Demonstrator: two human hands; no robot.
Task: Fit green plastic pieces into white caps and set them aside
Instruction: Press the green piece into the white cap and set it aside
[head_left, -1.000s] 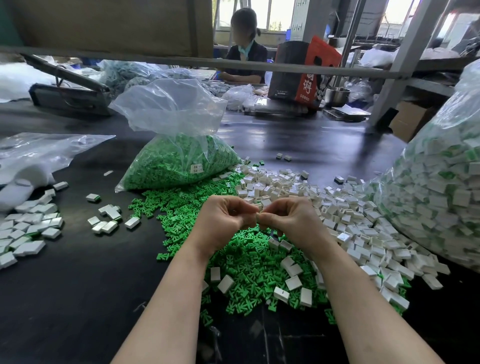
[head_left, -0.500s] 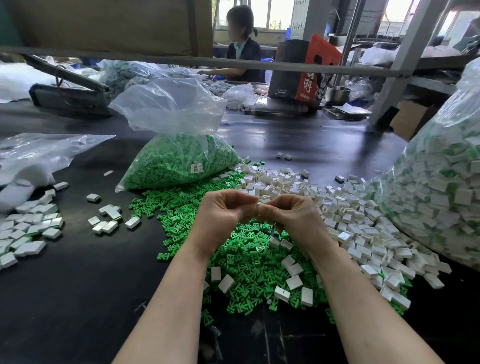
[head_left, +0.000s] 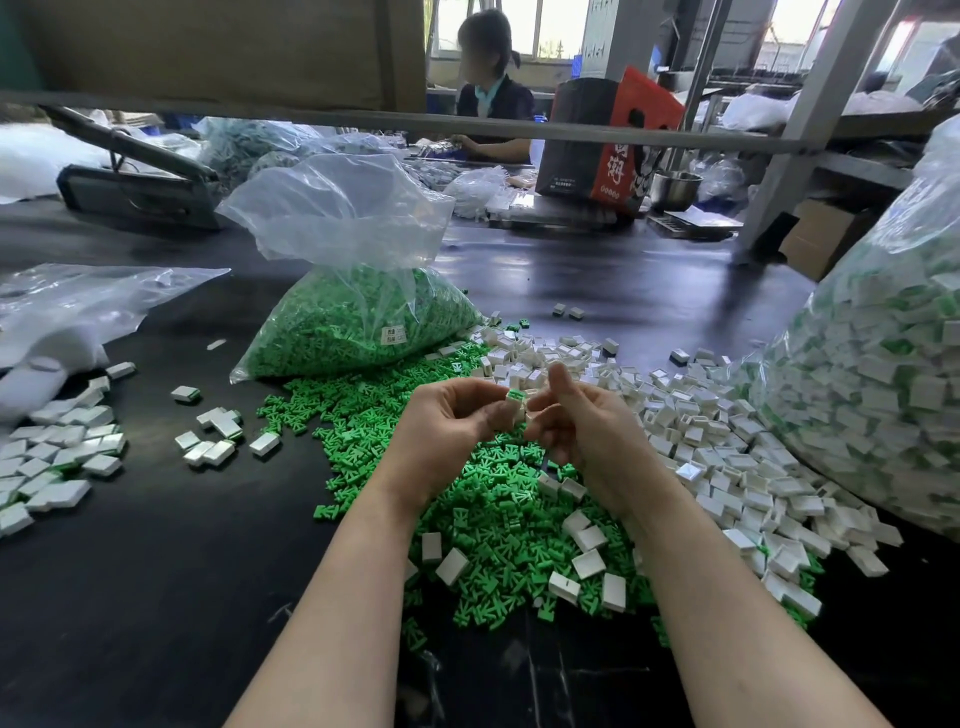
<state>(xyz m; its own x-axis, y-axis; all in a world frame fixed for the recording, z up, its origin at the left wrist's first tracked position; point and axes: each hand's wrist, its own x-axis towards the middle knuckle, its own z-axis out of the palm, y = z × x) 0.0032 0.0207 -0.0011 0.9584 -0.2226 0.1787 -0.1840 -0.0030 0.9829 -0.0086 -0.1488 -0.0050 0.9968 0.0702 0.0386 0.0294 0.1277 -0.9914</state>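
The left hand (head_left: 447, 421) pinches a white cap (head_left: 515, 404) with a green piece seated in its top, held in the air above the green pile (head_left: 498, 514) of loose plastic pieces, which serves as the reference landmark. The right hand (head_left: 582, 431) sits just beside the cap, fingers loosely curled and thumb raised; whether its fingertips touch the cap cannot be told. Both forearms reach in from the near edge of the black table (head_left: 130, 597), crossing the near side of the green pile. A spread of loose white caps (head_left: 727, 447) lies to the right of the green pile and overlaps its edge, with several caps scattered on top of the green pieces. Behind the green pile stands an open clear bag of green pieces (head_left: 358, 317), touching the pile's far edge. Well to the left of the pile lies a group of assembled caps (head_left: 52, 462), with a smaller cluster (head_left: 218, 436) between that group and the pile. At far right of the pile stands a large clear bag of finished caps (head_left: 883, 395). A second person (head_left: 493, 88) sits well beyond the pile at another bench.
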